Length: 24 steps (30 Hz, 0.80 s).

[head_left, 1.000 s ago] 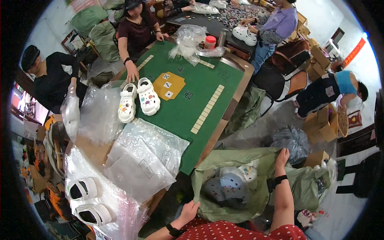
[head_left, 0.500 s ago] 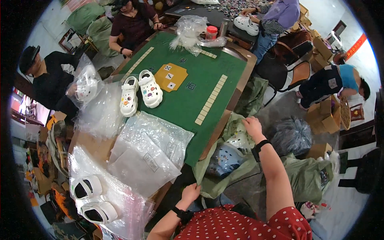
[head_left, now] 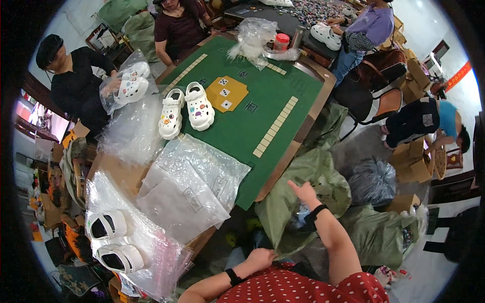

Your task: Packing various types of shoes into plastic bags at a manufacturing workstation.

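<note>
My left hand [head_left: 261, 258] is closed on the near edge of a green woven sack [head_left: 283, 217], low in front of me. My right hand [head_left: 304, 194] is over the sack's mouth with its thumb stretched away from the other fingers, which are partly hidden. Nothing shows in its grasp. Under my right wrist, part of a light blue clog in clear wrap [head_left: 299, 216] shows inside the sack. The green-topped table [head_left: 232, 166] ahead bears a pair of white clogs with colourful charms [head_left: 200, 107]. Clear plastic bags [head_left: 194, 187] lie at its near corner.
Two white clogs [head_left: 108, 225] rest on stacked clear bags at the left. A co-worker [head_left: 76, 81] at the far left holds bagged white clogs [head_left: 132, 87]. Other people stand around the table. A grey bundle [head_left: 373, 182], another green sack [head_left: 379, 232] and cartons [head_left: 411, 161] occupy the right floor.
The sack's mouth has folded over, covering most of the wrapped clogs. My right hand has let go of its far rim and moved left and nearer; my left hand has moved right and nearer.
</note>
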Tool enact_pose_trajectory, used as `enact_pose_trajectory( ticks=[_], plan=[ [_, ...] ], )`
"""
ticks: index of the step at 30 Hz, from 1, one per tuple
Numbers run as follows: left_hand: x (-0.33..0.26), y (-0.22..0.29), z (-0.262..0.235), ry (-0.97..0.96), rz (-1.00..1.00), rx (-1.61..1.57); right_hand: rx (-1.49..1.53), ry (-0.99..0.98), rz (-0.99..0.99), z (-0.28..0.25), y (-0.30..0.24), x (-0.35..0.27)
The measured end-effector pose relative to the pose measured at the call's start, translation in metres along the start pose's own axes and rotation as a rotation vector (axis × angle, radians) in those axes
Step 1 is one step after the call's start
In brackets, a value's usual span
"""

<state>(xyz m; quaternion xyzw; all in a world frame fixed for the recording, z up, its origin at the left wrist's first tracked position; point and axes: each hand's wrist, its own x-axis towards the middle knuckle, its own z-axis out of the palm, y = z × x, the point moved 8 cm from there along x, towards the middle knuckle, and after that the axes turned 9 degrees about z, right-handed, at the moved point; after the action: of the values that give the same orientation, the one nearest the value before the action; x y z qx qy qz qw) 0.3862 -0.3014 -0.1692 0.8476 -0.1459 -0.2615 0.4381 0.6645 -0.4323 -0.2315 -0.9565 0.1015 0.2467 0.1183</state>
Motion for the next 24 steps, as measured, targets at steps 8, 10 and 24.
enact_pose_trajectory(
  ticks=[8,10,24],
  plan=[
    [-0.012,0.023,-0.030,0.148,0.063,-0.059,1.551,-0.629,0.407,0.048,-0.001,0.003],
    [-0.015,0.026,-0.045,0.207,0.052,-0.063,1.499,-0.525,0.301,0.024,-0.009,0.013],
    [-0.056,-0.077,-0.114,0.678,-0.422,-0.238,1.358,-0.651,0.017,0.039,-0.117,0.037]
  ],
)
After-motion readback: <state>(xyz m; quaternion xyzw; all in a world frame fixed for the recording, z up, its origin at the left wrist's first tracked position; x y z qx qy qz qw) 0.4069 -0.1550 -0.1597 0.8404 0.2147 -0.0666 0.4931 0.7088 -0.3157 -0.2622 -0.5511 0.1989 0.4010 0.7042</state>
